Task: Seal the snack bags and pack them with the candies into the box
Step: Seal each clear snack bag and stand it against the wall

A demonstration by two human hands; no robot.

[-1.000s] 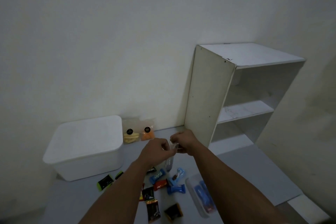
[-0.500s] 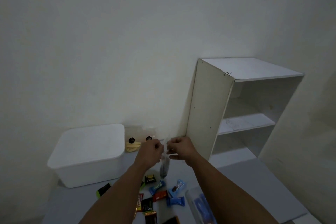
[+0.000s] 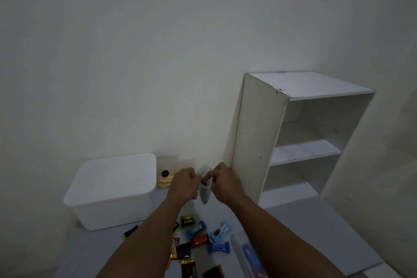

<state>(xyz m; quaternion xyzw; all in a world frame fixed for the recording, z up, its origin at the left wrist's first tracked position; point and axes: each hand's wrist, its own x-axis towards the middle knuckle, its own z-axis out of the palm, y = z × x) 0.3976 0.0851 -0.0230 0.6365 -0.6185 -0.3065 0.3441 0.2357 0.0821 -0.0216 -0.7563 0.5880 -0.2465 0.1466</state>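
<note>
Grey table [image 3: 316, 221] against the wall. On it: white lidded box [image 3: 112, 189] at left; two clear snack bags [image 3: 165, 176] just right of the box, leaning on the wall, one mostly hidden. White shelf unit [image 3: 293, 142] stands at right. Loose wrapped candies [image 3: 203, 239] scattered near the front edge, blue, red, black, green. Clear flat case [image 3: 248, 255] with blue contents beside the candies.

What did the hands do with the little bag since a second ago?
Both hands, left and right, kept pinching the top of the small clear snack bag; it now hangs between them, higher above the candies. The view also tipped up, so everything sits lower in the picture. The white box, still lidded, and the shelf stayed put.
</note>
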